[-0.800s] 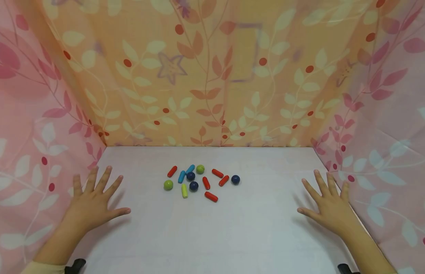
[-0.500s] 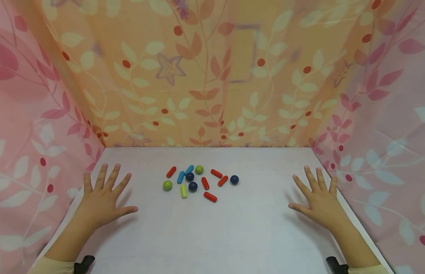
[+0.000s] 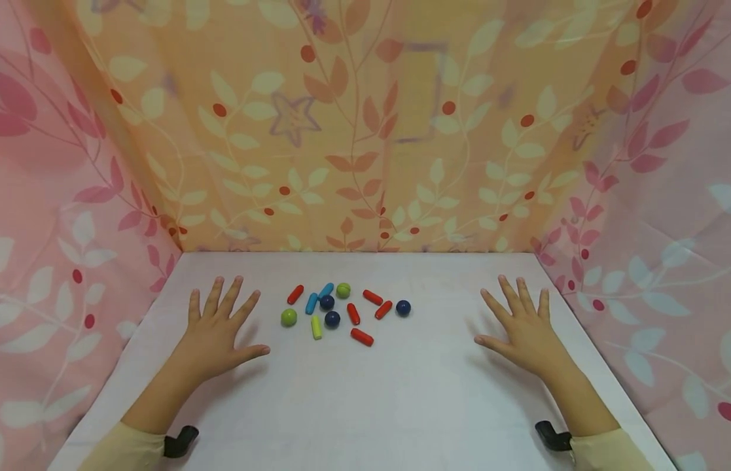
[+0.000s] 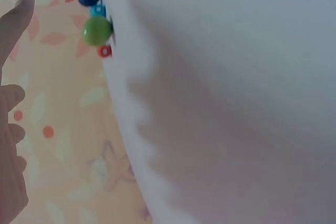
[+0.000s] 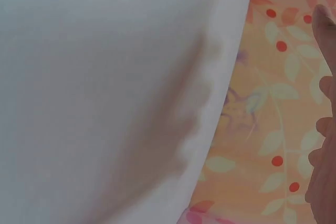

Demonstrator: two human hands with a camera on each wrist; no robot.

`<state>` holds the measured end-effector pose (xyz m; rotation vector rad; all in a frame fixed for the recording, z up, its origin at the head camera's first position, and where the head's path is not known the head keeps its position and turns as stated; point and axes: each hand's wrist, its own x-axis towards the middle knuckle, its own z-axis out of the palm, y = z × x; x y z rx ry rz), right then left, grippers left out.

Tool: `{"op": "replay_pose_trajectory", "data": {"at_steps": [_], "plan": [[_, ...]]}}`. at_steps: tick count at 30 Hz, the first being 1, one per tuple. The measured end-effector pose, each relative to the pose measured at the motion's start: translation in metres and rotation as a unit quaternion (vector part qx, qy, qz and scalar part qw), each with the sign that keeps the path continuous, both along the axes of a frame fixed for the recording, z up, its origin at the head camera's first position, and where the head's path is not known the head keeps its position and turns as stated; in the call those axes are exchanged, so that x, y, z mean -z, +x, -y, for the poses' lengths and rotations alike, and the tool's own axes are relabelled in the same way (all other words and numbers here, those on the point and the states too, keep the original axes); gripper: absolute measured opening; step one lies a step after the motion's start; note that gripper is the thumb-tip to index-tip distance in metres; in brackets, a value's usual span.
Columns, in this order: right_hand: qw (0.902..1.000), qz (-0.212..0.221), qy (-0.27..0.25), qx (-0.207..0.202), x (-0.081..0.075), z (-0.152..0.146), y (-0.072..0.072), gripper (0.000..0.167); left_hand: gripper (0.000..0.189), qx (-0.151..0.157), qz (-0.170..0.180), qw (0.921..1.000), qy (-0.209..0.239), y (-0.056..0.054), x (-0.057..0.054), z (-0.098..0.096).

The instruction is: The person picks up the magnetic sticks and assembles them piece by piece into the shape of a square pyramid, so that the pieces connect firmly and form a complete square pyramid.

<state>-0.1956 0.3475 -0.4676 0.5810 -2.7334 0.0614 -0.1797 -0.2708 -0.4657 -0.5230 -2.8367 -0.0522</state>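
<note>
My left hand (image 3: 214,337) hovers over the left of the white table with fingers spread, holding nothing. Nearest to it are a green round bead (image 3: 288,317) and a red tube bead (image 3: 295,294). Over the right side, my right hand (image 3: 525,330) is likewise spread and holds nothing; a dark blue round bead (image 3: 403,308) lies closest to it. Between the hands lie two blue tube beads (image 3: 311,303), a yellow-green tube bead (image 3: 317,327), another green round bead (image 3: 343,290), more dark blue round beads (image 3: 332,319) and several more red tube beads (image 3: 362,337).
The white table (image 3: 377,405) ends at a yellow leaf-patterned curtain (image 3: 353,131) at the back. Pink leaf-patterned curtains (image 3: 41,216) hang along both sides. A black strap-like piece (image 3: 181,442) shows at each sleeve cuff.
Both hands have moved inward over the table toward the beads and slightly farther forward, fingers still spread. The beads lie as before.
</note>
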Motion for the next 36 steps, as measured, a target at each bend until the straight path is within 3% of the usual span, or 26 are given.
{"op": "replay_pose_trajectory", "data": {"at_steps": [10,18,26,36], "plan": [[0.9991,0.029,-0.027,-0.011,0.002,0.028,-0.016,0.097,0.114,0.014,0.029,0.9994,0.008,-0.004,0.003,-0.033],[0.9959,0.064,-0.058,-0.026,0.001,0.050,-0.025,0.097,0.108,0.069,0.092,0.9892,0.091,-0.011,0.001,-0.066],[0.9906,0.093,-0.091,-0.044,0.002,0.074,-0.037,0.096,0.103,0.114,0.086,0.9831,0.114,-0.018,-0.004,-0.092],[0.9763,0.153,-0.145,-0.049,0.009,0.099,-0.053,0.091,0.095,0.158,0.100,0.9730,0.135,-0.031,0.002,-0.123]]}}
